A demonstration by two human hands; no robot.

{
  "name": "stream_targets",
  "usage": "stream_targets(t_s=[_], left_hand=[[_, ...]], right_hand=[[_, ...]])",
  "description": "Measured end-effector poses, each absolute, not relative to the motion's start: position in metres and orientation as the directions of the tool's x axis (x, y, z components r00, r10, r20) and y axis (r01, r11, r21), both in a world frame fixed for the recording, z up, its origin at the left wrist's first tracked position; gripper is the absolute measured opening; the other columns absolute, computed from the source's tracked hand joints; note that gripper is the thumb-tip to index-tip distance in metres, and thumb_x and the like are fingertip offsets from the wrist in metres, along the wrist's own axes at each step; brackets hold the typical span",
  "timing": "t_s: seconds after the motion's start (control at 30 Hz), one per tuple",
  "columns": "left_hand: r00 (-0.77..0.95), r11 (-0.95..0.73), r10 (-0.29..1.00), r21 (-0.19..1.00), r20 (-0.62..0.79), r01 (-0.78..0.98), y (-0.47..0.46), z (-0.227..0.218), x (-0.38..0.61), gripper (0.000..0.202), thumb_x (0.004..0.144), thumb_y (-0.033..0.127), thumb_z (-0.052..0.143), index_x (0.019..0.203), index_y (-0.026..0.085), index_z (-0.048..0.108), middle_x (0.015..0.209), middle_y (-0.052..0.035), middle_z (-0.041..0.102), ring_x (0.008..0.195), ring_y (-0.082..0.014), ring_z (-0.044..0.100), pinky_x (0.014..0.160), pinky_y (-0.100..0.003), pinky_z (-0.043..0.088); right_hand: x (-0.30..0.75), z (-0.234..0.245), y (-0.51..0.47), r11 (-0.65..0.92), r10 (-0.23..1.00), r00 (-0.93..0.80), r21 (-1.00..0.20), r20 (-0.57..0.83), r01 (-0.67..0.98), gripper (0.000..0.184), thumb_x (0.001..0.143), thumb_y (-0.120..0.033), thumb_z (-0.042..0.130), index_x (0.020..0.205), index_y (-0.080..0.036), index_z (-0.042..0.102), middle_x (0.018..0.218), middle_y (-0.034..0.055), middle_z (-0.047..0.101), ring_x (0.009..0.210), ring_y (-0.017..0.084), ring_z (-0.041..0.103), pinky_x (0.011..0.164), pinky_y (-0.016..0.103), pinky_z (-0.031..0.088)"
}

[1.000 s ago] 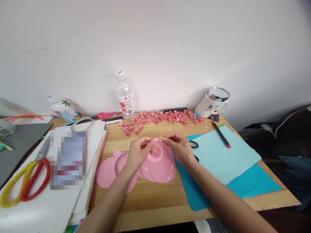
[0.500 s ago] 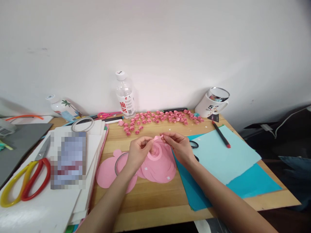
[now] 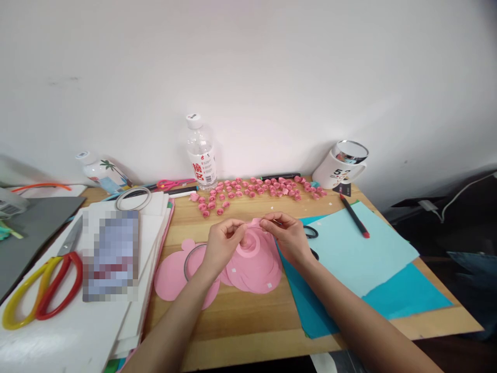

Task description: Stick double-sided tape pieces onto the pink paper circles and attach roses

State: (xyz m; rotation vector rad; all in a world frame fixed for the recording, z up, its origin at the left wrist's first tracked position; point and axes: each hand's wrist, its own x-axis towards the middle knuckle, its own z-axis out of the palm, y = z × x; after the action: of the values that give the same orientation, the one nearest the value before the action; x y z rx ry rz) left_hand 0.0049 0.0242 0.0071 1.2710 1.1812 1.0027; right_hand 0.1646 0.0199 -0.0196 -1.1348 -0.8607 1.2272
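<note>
Between the pinched fingertips of my left hand [image 3: 224,241] and my right hand [image 3: 286,234] is a pink paper spiral [image 3: 253,250]. A short stretch of its strip runs from one hand to the other, and its curled part hangs below. Beneath it lies a pile of pink paper circles [image 3: 248,282] with small white squares on top. More pink circles [image 3: 170,278] lie left of my left wrist, with a thin grey ring [image 3: 186,264] on them, partly hidden by my forearm. Beyond my hands sit several rolled pink paper roses [image 3: 252,192].
A clear bottle [image 3: 202,155] and a white mug [image 3: 337,168] stand near the wall. On the right, light blue paper [image 3: 361,248] bears a dark pen [image 3: 355,217]; black scissor handles [image 3: 310,232] show beside it. Large scissors [image 3: 58,285] rest on white sheets at left.
My right fingertips have shifted slightly to the right along the strip, and more of it shows between the hands. My left hand stays almost in place.
</note>
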Motion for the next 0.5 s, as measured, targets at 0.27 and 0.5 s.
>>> stream_targets(t_s=[0.27,0.5], left_hand=[[0.164,0.055,0.984,0.993,-0.072,0.106,0.0249,0.0068,0.0034,0.019,0.077,0.029,0.059,0.080,0.014,0.069,0.052,0.0009,0.057,0.051,-0.0110,0.051,0.052,-0.021,0.041],[0.145,0.086,0.985,0.993,-0.097,0.081,0.0236,0.0084,0.0044,0.017,0.075,0.028,0.061,0.076,0.013,0.067,0.055,-0.0002,0.060,0.051,-0.0104,0.051,0.051,-0.021,0.040]], right_hand=[[0.1620,-0.0190,0.0193,-0.049,0.980,0.162,-0.936,-0.111,-0.348,0.020,0.063,-0.031,0.076,0.078,-0.019,0.070,0.080,0.0036,0.071,0.074,0.016,0.064,0.076,0.031,0.051],[0.1634,-0.0183,0.0191,-0.031,0.978,0.188,-0.950,-0.093,-0.310,0.021,0.058,-0.029,0.080,0.072,-0.019,0.070,0.073,0.0031,0.071,0.063,0.014,0.062,0.066,0.029,0.051]])
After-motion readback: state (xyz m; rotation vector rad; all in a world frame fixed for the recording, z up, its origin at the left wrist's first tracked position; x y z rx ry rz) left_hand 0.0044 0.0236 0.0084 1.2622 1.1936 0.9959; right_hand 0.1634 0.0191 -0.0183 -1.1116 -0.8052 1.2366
